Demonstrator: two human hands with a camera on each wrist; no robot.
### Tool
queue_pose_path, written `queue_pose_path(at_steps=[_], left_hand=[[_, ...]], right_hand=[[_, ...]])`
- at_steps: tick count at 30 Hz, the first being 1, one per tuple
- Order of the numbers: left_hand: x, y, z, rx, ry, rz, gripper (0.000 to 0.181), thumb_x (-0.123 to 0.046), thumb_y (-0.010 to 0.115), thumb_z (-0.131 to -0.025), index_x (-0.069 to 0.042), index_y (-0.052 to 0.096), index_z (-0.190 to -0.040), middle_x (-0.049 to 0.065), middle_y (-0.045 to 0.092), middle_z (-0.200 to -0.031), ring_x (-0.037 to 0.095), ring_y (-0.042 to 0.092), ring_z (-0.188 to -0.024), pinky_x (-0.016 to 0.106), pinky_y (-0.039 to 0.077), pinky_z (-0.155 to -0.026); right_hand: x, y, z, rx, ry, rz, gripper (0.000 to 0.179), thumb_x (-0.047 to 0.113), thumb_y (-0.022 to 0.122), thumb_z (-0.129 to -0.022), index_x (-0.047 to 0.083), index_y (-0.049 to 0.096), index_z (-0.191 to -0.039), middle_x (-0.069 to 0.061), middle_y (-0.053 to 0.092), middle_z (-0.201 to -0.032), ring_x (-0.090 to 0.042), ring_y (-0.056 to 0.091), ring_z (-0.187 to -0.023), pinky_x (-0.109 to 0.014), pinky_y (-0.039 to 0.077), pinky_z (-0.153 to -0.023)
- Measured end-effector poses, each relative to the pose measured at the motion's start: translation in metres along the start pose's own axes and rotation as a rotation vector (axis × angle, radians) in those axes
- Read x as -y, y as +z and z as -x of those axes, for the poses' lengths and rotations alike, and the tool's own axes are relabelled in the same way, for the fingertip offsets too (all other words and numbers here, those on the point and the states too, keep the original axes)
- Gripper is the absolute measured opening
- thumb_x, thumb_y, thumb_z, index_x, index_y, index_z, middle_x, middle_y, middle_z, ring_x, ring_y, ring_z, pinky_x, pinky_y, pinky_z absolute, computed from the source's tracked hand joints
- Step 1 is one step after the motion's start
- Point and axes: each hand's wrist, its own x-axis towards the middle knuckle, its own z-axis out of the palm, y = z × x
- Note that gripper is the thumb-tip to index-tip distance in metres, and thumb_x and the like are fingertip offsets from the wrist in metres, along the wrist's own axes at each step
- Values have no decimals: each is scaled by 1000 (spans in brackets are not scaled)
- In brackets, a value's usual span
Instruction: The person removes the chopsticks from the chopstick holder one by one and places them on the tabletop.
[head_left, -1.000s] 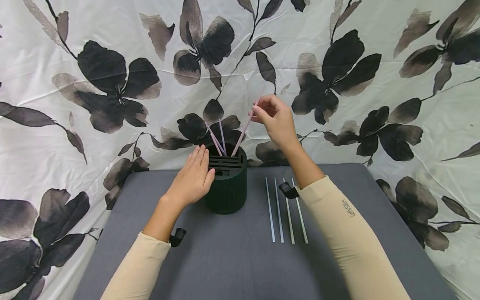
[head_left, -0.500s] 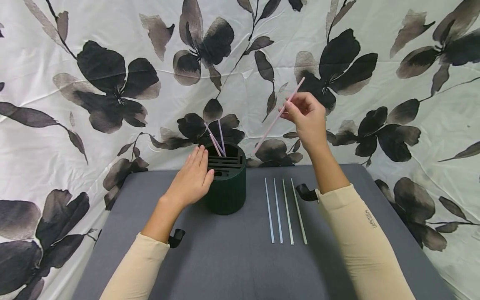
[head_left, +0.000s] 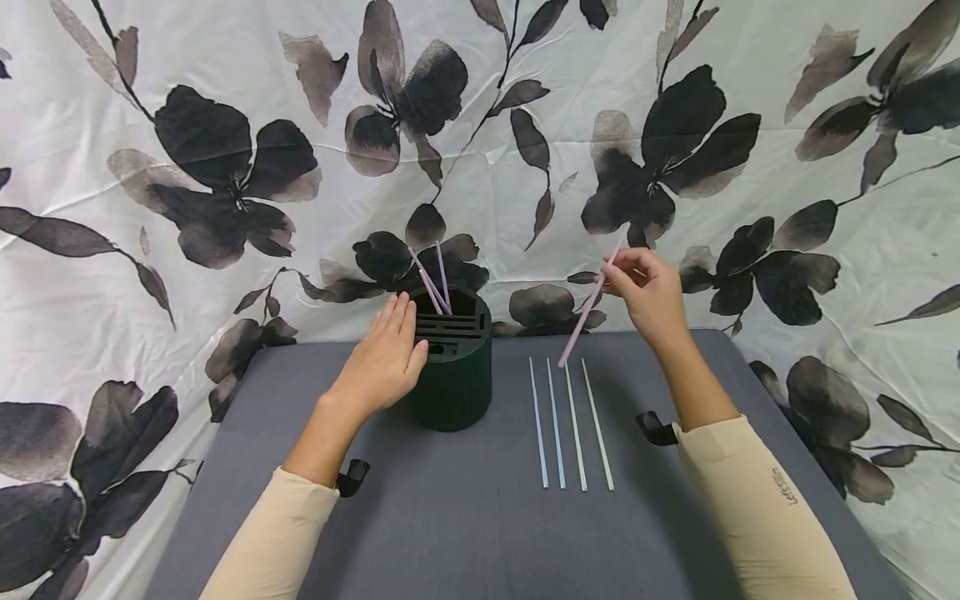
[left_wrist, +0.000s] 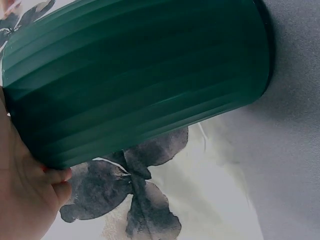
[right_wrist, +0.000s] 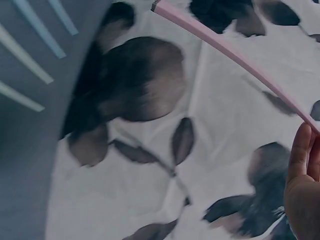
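A dark green ribbed pen holder [head_left: 452, 387] with a slotted top stands upright at the back of the table. My left hand [head_left: 381, 354] rests against its left upper side, fingers straight; the left wrist view shows the hand at the holder's rim [left_wrist: 7, 65]. Several thin pink and purple sticks [head_left: 427, 279] lean out of the holder's rear opening. My right hand [head_left: 647, 296] pinches a thin pink stick [head_left: 588, 312] between thumb and fingers, tilted, with its lower end above the row of sticks. In the right wrist view this pink stick [right_wrist: 235, 57] has a dark end.
On the table, right of the holder, lie two blue sticks [head_left: 538, 425] and two pale green sticks [head_left: 597, 425], side by side and apart. The grey table [head_left: 465, 517] ends at a white floral cloth [head_left: 525, 50] hanging behind it.
The right hand has drawn the pink stick out of the holder, moved it right, then lowered it towards the sticks on the table. My left hand has stayed on the holder.
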Motion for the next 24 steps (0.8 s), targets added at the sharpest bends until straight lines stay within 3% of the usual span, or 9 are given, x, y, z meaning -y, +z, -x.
queue_pose_path(at_steps=[4, 8, 12, 17, 24], left_hand=[[-1, 0, -1, -3, -12, -2, 69, -37, 31, -110, 6, 16, -162, 21, 9, -173, 36, 6, -161, 51, 13, -131], [-2, 0, -3, -6, -18, -3, 69, -37, 31, -110, 6, 17, -162, 21, 10, -173, 37, 7, -161, 51, 12, -131], [-3, 1, -6, -13, -22, -7, 69, -37, 31, -110, 6, 17, -162, 22, 11, -172, 36, 8, -161, 51, 12, -131], [-3, 3, -9, -29, -26, -14, 69, -37, 31, -110, 6, 18, -162, 23, 14, -171, 37, 9, -161, 53, 15, -130], [-5, 5, -14, -36, -33, -18, 69, -37, 31, -110, 7, 19, -162, 23, 15, -171, 38, 11, -161, 53, 16, -130]], right_hand=[[-15, -14, 8, 25, 40, 33, 12, -6, 68, -95, -9, 68, -106, -4, 71, -94, -6, 75, -78, -22, 62, -74], [-31, -30, 13, 70, 83, 141, 16, -5, 68, -95, -11, 66, -110, -9, 71, -91, -4, 74, -75, -22, 62, -72], [-54, -44, 13, 103, 113, 235, 24, 1, 69, -97, -13, 65, -114, -7, 73, -92, 0, 73, -75, -21, 62, -70], [-80, -58, 10, 152, 156, 329, 24, 3, 69, -98, -13, 67, -115, -15, 71, -93, 5, 69, -73, -17, 60, -68], [-115, -71, 6, 263, 252, 309, 26, -1, 64, -99, -18, 63, -118, -11, 70, -90, -1, 69, -73, -22, 62, -69]])
